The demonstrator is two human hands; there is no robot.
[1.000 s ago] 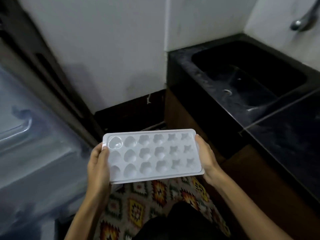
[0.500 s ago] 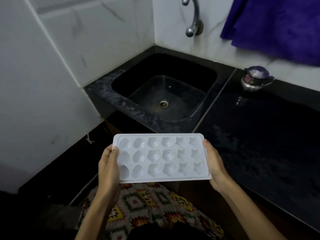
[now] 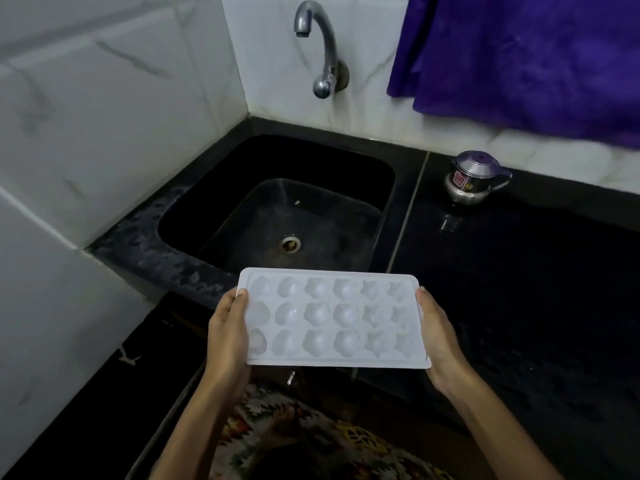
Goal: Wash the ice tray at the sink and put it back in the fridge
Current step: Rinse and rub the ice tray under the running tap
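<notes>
A white ice tray point(image 3: 332, 318) with several shaped cavities is held level in front of me, just before the near rim of the black sink point(image 3: 194, 268). My left hand point(image 3: 228, 334) grips its left short edge, thumb on top. My right hand point(image 3: 438, 336) grips the right short edge. The sink basin is dark, with a metal drain point(image 3: 290, 244) at its bottom. A curved metal tap point(image 3: 320, 46) comes out of the white tiled wall above the basin; no water runs from it. The fridge is out of view.
A small steel lidded pot point(image 3: 472, 178) stands on the black counter point(image 3: 519, 271) right of the sink. A purple cloth point(image 3: 519, 57) hangs over the wall at upper right. White tiled walls close the corner at left. A patterned rug point(image 3: 311, 441) lies underfoot.
The view swung right from the fridge side to face the sink. The tray, held in both hands throughout, has come closer to the sink's front rim, and the tap is now fully in sight.
</notes>
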